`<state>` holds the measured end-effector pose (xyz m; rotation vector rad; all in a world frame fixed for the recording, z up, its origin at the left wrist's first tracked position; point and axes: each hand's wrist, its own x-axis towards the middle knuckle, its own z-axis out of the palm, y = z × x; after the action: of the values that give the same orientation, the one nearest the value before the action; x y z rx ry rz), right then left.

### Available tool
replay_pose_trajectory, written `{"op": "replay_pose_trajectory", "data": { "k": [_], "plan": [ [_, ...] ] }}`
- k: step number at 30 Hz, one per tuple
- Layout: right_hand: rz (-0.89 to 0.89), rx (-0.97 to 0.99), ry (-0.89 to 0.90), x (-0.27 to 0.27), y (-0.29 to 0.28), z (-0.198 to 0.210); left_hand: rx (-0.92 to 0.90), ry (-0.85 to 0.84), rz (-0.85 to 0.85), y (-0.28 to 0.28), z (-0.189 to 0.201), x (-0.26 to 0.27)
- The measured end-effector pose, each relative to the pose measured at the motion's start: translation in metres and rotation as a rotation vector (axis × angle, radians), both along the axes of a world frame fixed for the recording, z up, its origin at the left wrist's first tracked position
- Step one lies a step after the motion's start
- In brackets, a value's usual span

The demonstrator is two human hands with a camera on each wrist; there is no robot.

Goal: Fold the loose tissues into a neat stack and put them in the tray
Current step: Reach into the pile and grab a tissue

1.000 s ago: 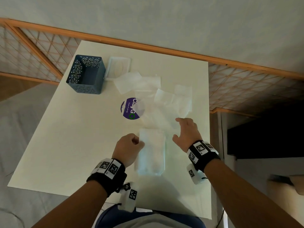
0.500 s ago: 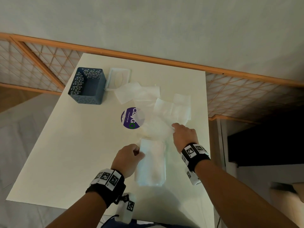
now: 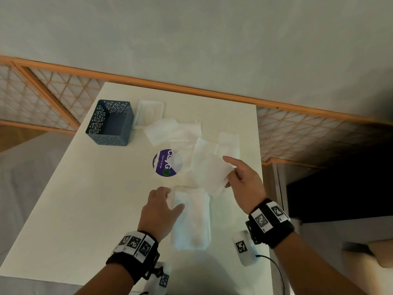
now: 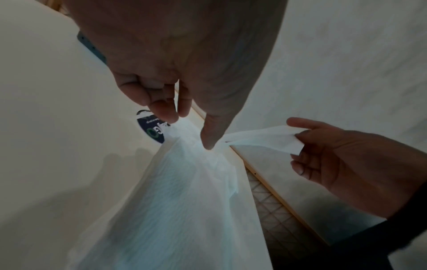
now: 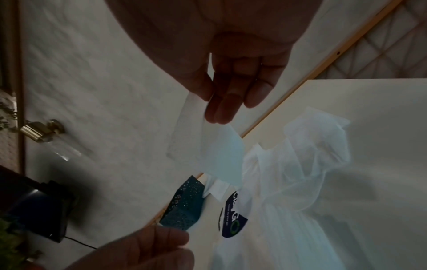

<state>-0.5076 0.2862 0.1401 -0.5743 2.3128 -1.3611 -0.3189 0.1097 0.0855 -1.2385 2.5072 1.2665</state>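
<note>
The right hand (image 3: 244, 184) pinches the edge of one loose tissue (image 3: 209, 171) between thumb and fingers (image 5: 221, 109) and holds it up off the counter (image 3: 85, 199), so it can come away from the others without dragging them along. The left hand (image 3: 158, 211) rests beside the folded stack (image 3: 191, 220), with its thumb lying across the stack's near corner and its other fingers loosely bent, holding nothing. It seems to sit there to keep the stack from sliding or coming undone while the new tissue comes over. The stack lies on the counter close to the person, right between the two hands, so it is easy to add to. More loose tissues (image 3: 170, 130) lie spread out farther back, some on top of each other, and one partly covers a round purple sticker (image 3: 163, 163). The blue tray (image 3: 110, 122), a small box with little holes in its walls, stands at the far left corner, well apart from the stack. It looks empty, likely because the stack goes in only when it is finished. A white lid (image 3: 150, 113) lies just beside the tray.
</note>
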Motion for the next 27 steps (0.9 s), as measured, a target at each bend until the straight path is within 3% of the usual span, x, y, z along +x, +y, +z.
{"op": "replay_pose_trajectory", "data": {
  "k": [8,10,15,18,23,27],
  "plan": [
    [-0.022,-0.082,-0.042,0.019,-0.001,0.012,0.066,0.173,0.055,-0.007,0.049,-0.030],
    [-0.019,-0.105,-0.051,0.023,-0.002,0.017,0.209,0.180,0.092,-0.004,0.057,-0.038],
    [-0.011,-0.180,-0.057,0.033,-0.005,0.028,0.874,0.086,0.268,0.012,0.072,-0.055],
    [-0.007,-0.210,-0.062,0.038,-0.004,0.029,1.058,0.120,0.257,0.020,0.073,-0.056],
    [0.011,-0.225,-0.115,0.045,0.002,0.025,1.105,0.345,0.379,0.020,0.068,-0.060],
    [0.049,-0.213,-0.172,0.052,0.011,0.023,0.985,0.398,0.312,0.012,0.066,-0.056]
  ]
}}
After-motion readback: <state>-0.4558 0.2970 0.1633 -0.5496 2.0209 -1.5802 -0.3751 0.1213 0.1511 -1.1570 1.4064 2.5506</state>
